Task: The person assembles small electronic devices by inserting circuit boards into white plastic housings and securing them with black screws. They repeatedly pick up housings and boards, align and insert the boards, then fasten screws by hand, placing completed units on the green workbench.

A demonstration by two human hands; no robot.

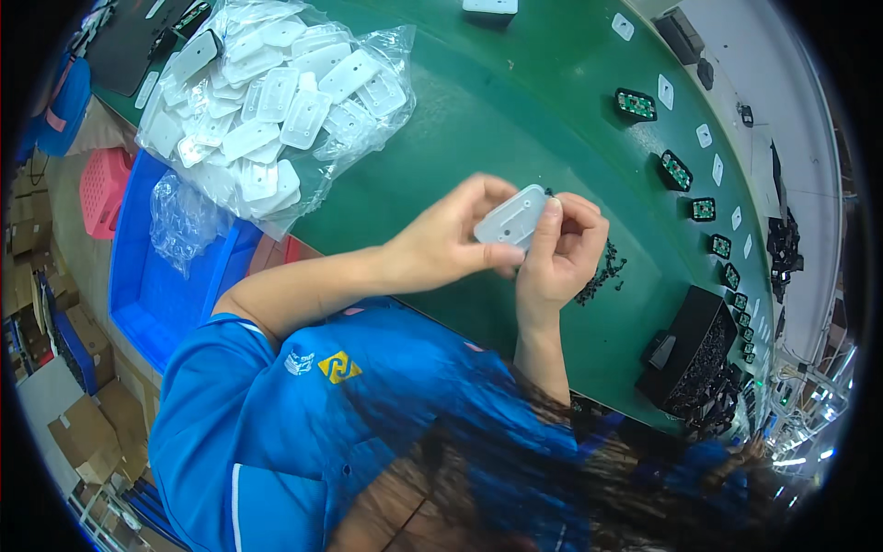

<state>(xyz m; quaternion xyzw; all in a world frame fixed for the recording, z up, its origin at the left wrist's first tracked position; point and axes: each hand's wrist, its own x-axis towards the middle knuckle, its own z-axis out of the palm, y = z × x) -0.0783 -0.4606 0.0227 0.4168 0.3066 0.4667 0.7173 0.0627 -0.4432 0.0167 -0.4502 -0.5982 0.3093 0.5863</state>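
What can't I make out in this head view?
All in the head view:
Small black piece at the right hand: too small to identify.
Left hand: some fingertips hidden behind the white cover.
The cover's far side: turned away.
White object: cut off by the top edge.

Behind the white plate (510, 219), some fingers of the left hand (446, 235) are hidden; a black bit (550, 192) at the plate's corner is too small to identify. Above it, the picture's top edge crops a white box (490, 6).

White cover (509, 219); in left hand (441, 237)
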